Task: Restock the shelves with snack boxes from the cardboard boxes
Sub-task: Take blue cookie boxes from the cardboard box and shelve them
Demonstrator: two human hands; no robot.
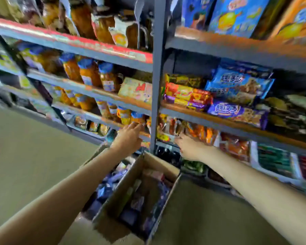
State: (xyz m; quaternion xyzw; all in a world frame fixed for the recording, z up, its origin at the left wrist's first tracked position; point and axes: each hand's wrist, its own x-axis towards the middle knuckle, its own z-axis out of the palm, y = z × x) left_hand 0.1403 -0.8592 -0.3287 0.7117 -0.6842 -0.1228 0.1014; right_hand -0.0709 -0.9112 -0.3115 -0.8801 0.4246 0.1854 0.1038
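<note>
Two open cardboard boxes stand on the floor below me. The nearer cardboard box [168,169] holds several snack packs, and the box to its left [106,188] holds blue packs. My left hand [129,137] reaches to the front edge of the lower shelf [113,125], fingers fairly straight and empty, just under the orange bottles [124,115]. Right of the grey upright [156,103], my right hand [189,147] has its fingertips at a yellow snack pack [164,137] on the shelf. Blur hides whether it grips the pack.
Blue and purple snack boxes [237,110] and red-yellow packs [185,96] lie on the shelf above my right hand. Jars and bottles fill the left bays. Bins of dark goods [272,160] line the bottom right. Beige floor [34,156] spreads out to the left.
</note>
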